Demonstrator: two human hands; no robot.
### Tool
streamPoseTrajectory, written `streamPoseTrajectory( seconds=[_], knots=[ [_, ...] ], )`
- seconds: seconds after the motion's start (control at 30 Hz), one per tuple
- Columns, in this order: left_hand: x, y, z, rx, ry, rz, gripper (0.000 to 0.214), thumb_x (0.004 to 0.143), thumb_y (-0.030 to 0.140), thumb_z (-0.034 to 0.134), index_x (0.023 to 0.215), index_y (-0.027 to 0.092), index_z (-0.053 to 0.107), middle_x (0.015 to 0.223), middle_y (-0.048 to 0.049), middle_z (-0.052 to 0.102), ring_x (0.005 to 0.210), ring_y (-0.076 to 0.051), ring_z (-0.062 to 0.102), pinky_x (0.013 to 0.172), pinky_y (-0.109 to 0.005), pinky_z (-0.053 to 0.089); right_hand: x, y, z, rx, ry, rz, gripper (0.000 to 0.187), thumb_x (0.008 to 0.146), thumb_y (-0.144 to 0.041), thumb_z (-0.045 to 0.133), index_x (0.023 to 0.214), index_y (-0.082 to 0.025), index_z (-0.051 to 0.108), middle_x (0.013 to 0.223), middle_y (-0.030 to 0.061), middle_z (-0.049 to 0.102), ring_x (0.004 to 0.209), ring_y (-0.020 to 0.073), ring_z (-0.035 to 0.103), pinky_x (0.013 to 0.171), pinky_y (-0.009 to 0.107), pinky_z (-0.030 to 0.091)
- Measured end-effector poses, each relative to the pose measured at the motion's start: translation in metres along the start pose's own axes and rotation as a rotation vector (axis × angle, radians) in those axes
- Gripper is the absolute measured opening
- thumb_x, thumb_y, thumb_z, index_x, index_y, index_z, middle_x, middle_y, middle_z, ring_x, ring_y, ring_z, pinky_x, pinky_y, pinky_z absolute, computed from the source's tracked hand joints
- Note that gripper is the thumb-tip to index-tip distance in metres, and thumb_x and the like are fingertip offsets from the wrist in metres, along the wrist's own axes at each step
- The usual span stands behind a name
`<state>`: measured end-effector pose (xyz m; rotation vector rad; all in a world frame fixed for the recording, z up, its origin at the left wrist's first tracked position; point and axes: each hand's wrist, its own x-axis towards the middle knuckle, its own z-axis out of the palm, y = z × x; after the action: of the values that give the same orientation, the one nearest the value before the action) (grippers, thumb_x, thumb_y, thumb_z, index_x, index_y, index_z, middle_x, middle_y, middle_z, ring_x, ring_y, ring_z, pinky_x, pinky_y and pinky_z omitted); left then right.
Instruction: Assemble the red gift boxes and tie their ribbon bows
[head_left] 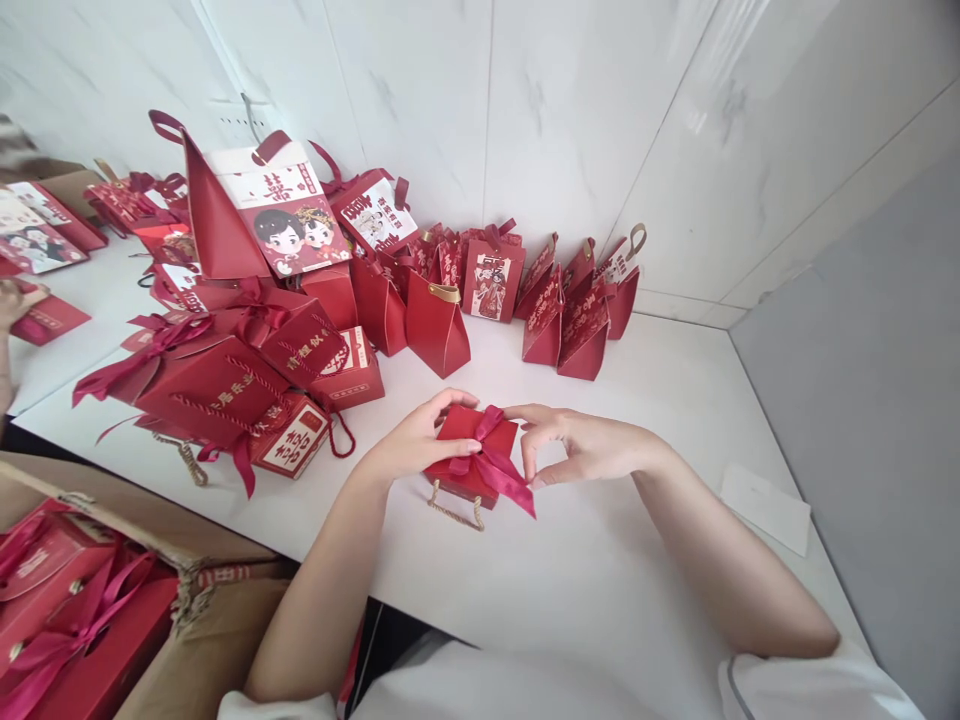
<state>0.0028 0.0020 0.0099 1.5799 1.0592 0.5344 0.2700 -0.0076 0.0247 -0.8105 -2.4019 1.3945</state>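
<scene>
A small red gift box (pixel 452 425) sits on the white table in front of me, with a gold rope handle (pixel 455 515) hanging at its near side. Across its top runs a dark pink ribbon (pixel 504 478) tied in a bow. My left hand (pixel 424 435) grips the box from the left, thumb on the lid by the knot and fingers around the far side. At the right, my right hand (pixel 574 445) pinches the ribbon's tail between thumb and a finger, while its index finger reaches toward the box's far corner.
Stacked red gift boxes (pixel 217 390) with ribbons stand at the left. Several red triangular bags (pixel 439 335) line the wall. An open carton (pixel 225 620) of red boxes is at lower left. A white card (pixel 765 508) lies right. Another person's hand (pixel 16 300) shows at the far left.
</scene>
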Motion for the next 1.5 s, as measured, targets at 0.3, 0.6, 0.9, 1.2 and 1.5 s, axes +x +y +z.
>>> streamPoseTrajectory(
  seconds=[0.3, 0.6, 0.9, 1.2, 1.5],
  knots=[
    [-0.053, 0.009, -0.007, 0.153, 0.411, 0.142, 0.023, 0.089, 0.041, 0.058, 0.108, 0.029, 0.062, 0.123, -0.0024, 0.061, 0.124, -0.022, 0.054, 0.112, -0.043, 0.037, -0.022, -0.029, -0.011, -0.108, 0.274, 0.132, 0.025, 0.092, -0.042, 0.055, 0.101, -0.024, 0.070, 0.104, 0.0041, 0.072, 0.095, 0.0198, 0.066, 0.084, 0.032, 0.050],
    [-0.039, -0.004, 0.006, 0.196, 0.342, 0.086, 0.022, 0.086, 0.039, 0.058, 0.102, 0.023, 0.063, 0.125, -0.0067, 0.058, 0.112, -0.024, 0.058, 0.090, -0.036, 0.050, 0.037, -0.033, 0.049, -0.224, 0.460, 0.038, 0.020, 0.089, -0.041, 0.062, 0.097, -0.024, 0.061, 0.124, 0.0092, 0.060, 0.120, 0.0264, 0.054, 0.099, 0.044, 0.045],
    [-0.043, -0.018, 0.028, -0.007, 0.486, 0.065, 0.020, 0.085, 0.038, 0.061, 0.081, 0.019, 0.056, 0.124, -0.0082, 0.054, 0.118, -0.023, 0.054, 0.088, -0.031, 0.049, 0.047, -0.033, 0.038, -0.318, 0.339, -0.006, 0.003, 0.091, -0.024, 0.057, 0.091, -0.022, 0.059, 0.118, 0.0086, 0.061, 0.115, 0.0268, 0.054, 0.094, 0.045, 0.047],
    [-0.051, -0.019, 0.037, 0.042, 0.588, 0.080, 0.029, 0.085, 0.038, 0.062, 0.068, 0.019, 0.047, 0.117, -0.0078, 0.057, 0.119, -0.022, 0.053, 0.096, -0.034, 0.048, 0.050, -0.028, 0.047, -0.242, 0.353, 0.020, 0.005, 0.090, -0.024, 0.060, 0.091, -0.022, 0.055, 0.114, 0.0072, 0.062, 0.110, 0.0241, 0.056, 0.091, 0.041, 0.049],
    [-0.059, -0.012, 0.036, 0.245, 0.623, 0.019, 0.032, 0.088, 0.041, 0.058, 0.066, 0.021, 0.047, 0.110, -0.0054, 0.063, 0.111, -0.023, 0.058, 0.097, -0.036, 0.043, 0.049, -0.029, 0.046, -0.283, 0.367, 0.010, 0.002, 0.092, -0.022, 0.056, 0.090, -0.022, 0.056, 0.136, 0.0099, 0.052, 0.119, 0.0256, 0.056, 0.096, 0.045, 0.047]
  ],
)
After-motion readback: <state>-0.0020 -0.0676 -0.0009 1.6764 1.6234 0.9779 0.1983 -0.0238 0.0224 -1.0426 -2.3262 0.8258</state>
